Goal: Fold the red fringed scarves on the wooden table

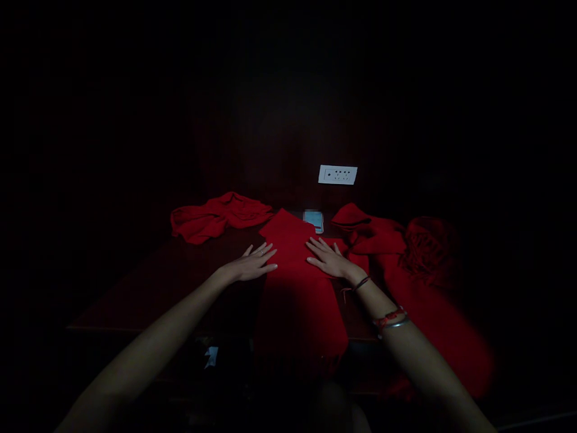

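A red scarf (297, 300) lies flat down the middle of the dark table, its fringed end hanging over the front edge. Its far end is folded at an angle. My left hand (251, 263) rests open with fingers spread, fingertips on the scarf's left edge. On the other side my right hand (330, 258) lies palm down on the scarf's right part, fingers stretched. Beyond the scarf's far end is a phone with a lit screen (314, 221), partly behind the cloth.
A crumpled red cloth (216, 218) lies at the back left. More red fabric (383, 240) is heaped at the right and drapes over the front edge. A white socket panel (338, 175) is on the wall behind. The dark table (148, 300) fades into deep shadow.
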`<state>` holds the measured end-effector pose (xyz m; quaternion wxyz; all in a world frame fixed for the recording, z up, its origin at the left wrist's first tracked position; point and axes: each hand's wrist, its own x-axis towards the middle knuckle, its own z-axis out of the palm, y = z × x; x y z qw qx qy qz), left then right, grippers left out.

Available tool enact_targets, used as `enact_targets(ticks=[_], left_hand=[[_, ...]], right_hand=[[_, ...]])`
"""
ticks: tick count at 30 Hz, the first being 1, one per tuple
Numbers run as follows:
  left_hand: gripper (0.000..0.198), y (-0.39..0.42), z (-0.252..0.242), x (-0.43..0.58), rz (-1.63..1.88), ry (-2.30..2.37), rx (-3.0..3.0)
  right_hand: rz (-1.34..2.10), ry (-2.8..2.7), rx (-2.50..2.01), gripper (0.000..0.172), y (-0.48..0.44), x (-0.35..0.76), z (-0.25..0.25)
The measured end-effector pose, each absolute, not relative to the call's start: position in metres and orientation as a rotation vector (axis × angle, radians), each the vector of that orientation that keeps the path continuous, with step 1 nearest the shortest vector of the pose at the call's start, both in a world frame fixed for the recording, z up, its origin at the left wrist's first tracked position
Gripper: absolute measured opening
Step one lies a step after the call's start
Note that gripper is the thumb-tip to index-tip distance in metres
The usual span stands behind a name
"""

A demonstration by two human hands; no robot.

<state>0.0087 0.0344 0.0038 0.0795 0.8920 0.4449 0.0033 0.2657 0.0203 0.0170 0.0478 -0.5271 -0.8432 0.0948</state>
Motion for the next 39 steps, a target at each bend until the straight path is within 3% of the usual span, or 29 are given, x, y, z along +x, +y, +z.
enact_targets(ticks=[4,11,18,25,33,39], left_hand=[[0.059,0.045,0.001,0.024,0.268,1.444,2.738],[0.088,0.05,-0.003,0.023,-0.025,1.445,2.615],[0.095,0.049,0.003,0.015,-0.076,1.421,2.588],[0.081,0.063,0.003,0.025,0.189,1.467,2.617],[0.081,0.07,-0.008,0.025,0.011,1.531,2.559],[0.067,0.067,-0.005,0.032,0.259,1.512,2.663]], right_hand=[[0.048,-2.459,-1.532,0.063,0.027,0.233,0.016],[0.279,-2.603,-1.809,0.085,0.039,0.217,0.003],[0.456,-2.572,-1.885,0.1,0.038,0.247,0.009],[0.284,-2.402,-1.736,0.092,0.04,0.252,0.013],[0.502,-2.492,-1.958,0.095,0.045,0.265,0.008],[0.236,-2.398,-1.702,0.082,0.044,0.249,0.011]])
